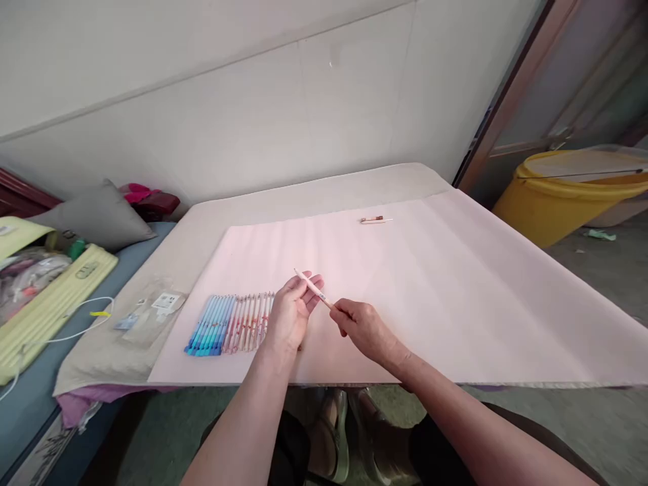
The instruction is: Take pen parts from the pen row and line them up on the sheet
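Seated at a low table (506,297) draped in pale pink cloth, both hands working one slim pink pen (312,289) above the near edge. Left hand (291,314) curled, fingertips pinching the pen's upper half, tip aimed toward 11 o'clock; right hand (365,329) closed around the lower end at 4 o'clock. Just at 9 o'clock of the left hand, a neat row of pens (230,324), blue ones outermost, pink ones nearest the wrist. Far off at 1 o'clock, a stray pen piece (375,219) lying alone. At 9 o'clock beyond the row, a clear plastic packet (152,309).

Likely hazards: left wrist brushing the row and scattering it; a twist or pull too sharp sending a small part rolling off the smooth cloth to the floor.
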The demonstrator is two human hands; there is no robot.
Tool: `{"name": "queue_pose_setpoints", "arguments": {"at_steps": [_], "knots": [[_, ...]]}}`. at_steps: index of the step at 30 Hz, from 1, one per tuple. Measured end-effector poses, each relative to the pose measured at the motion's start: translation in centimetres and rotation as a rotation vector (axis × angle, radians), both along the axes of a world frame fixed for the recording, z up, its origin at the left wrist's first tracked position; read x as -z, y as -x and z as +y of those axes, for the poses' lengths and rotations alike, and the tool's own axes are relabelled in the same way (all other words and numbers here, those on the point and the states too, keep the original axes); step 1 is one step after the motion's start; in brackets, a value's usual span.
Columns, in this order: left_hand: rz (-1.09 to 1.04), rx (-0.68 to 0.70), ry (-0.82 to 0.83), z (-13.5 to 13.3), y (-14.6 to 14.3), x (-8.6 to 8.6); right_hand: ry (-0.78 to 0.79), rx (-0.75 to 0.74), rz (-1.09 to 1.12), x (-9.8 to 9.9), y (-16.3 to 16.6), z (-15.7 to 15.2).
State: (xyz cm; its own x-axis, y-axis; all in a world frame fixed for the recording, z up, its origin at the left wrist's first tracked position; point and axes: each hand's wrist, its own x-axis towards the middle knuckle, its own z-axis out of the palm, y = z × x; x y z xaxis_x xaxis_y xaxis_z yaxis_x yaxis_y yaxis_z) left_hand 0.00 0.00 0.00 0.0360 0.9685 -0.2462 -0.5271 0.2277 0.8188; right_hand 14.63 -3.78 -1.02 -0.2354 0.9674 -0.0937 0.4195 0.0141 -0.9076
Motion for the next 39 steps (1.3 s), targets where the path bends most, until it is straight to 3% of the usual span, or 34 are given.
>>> {"name": "queue_pose_setpoints", "arguments": {"at_steps": [5, 8, 10, 14, 16, 20, 26, 31, 36, 39], "knots": [[0.001, 0.042, -0.007, -0.3, -0.3, -0.5, 0.391, -0.123, 0.675, -0.8, -0.2, -0.3], [-0.017, 0.1, -0.032, -0.8, -0.9, -0.4, 0.453, -0.115, 0.813, -0.9, 0.0, -0.3], [0.01, 0.092, -0.044, -1.0, -1.2, -0.3, 0.378, -0.076, 0.743, -0.8, 0.1, -0.3], [0.112, 0.02, 0.004, -1.0, -1.1, -0.1, 0.064, 0.084, 0.343, -0.7, 0.4, -0.3], [0.101, 0.02, 0.011, -1.0, -1.0, -0.2, -0.003, 0.125, 0.222, -0.6, 0.5, -0.2], [0.004, 0.083, -0.017, -0.9, -0.8, -0.7, 0.02, 0.12, 0.205, -0.4, 0.4, -0.1], [0.177, 0.008, -0.044, -1.0, -0.5, -0.8, -0.021, 0.112, 0.177, -0.6, 0.3, -0.2], [0.024, 0.121, -0.02, -1.1, -0.7, -0.9, -0.06, 0.127, 0.157, -0.8, 0.1, -0.2], [0.109, 0.024, -0.011, -1.0, -0.8, -0.5, -0.196, 0.203, 0.041, -0.4, 0.4, -0.4], [0.127, -0.008, 0.0, -0.9, -0.7, -0.3, -0.089, 0.156, 0.129, -0.5, 0.3, -0.5]]}}
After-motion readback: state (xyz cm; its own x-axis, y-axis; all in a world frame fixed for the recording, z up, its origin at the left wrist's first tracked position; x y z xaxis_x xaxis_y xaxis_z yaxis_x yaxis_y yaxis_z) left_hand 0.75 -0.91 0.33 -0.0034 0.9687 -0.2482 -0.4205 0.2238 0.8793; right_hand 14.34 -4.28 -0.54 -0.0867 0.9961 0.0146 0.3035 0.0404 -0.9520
